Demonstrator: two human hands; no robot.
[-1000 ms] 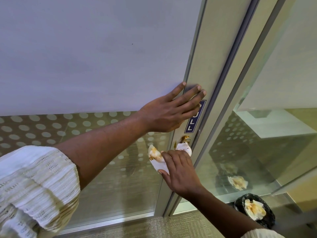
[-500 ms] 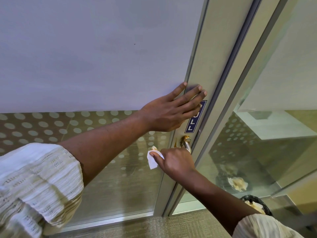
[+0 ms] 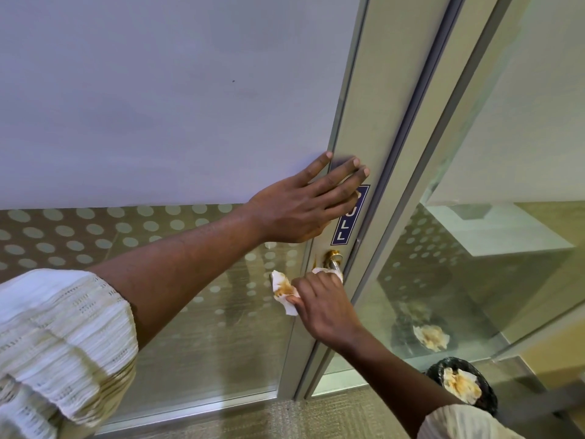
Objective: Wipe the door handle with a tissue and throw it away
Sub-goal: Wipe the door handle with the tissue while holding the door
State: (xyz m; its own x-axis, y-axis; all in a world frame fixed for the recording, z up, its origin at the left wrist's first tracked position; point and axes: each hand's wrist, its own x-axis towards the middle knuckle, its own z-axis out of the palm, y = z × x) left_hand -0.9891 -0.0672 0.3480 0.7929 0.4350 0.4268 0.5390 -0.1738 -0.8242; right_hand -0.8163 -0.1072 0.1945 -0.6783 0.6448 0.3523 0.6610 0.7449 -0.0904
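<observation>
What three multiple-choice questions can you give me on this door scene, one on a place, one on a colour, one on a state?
1. Where is the left hand?
A. flat on the door, above the door handle
B. round the handle
C. hanging at the side

2. What colour is the PULL sign?
A. red
B. dark blue
C. green

3. How is the tissue in the right hand?
A. clean
B. soaked blue
C. stained brown

Answers: A, its straight fingers lie on the door; B, white letters stand on dark blue; C, brown smears show on the white paper.
</observation>
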